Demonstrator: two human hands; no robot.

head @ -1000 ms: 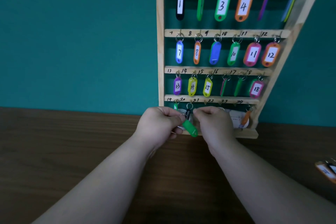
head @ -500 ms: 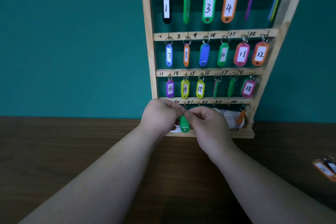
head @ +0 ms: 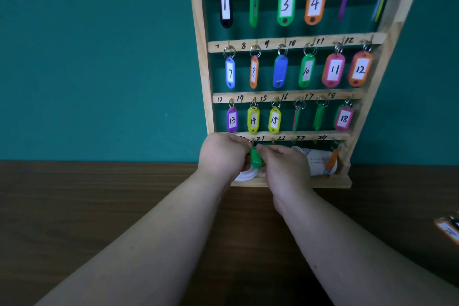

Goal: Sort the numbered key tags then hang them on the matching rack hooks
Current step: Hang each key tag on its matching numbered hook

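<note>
- two hands are meeting at the rack's (head: pixel 197 57) bottom row; the left hand (head: pixel 223 156) is pinching the green tag (head: pixel 255 159) near its top, probably steadying it for hanging.
- the right hand (head: pixel 285 169) is pinching the same end, likely threading it on.
- a dark wooden worktop (head: pixel 99 206) is carrying the rack against a teal wall (head: pixel 87 57).

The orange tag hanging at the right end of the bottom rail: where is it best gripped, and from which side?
Probably pinch the orange tag by its lower plastic body, on the two flat faces, coming from the front. It hangs tilted from its ring, nearly edge-on, with the rack post close on its right and a white roll behind it.
</note>
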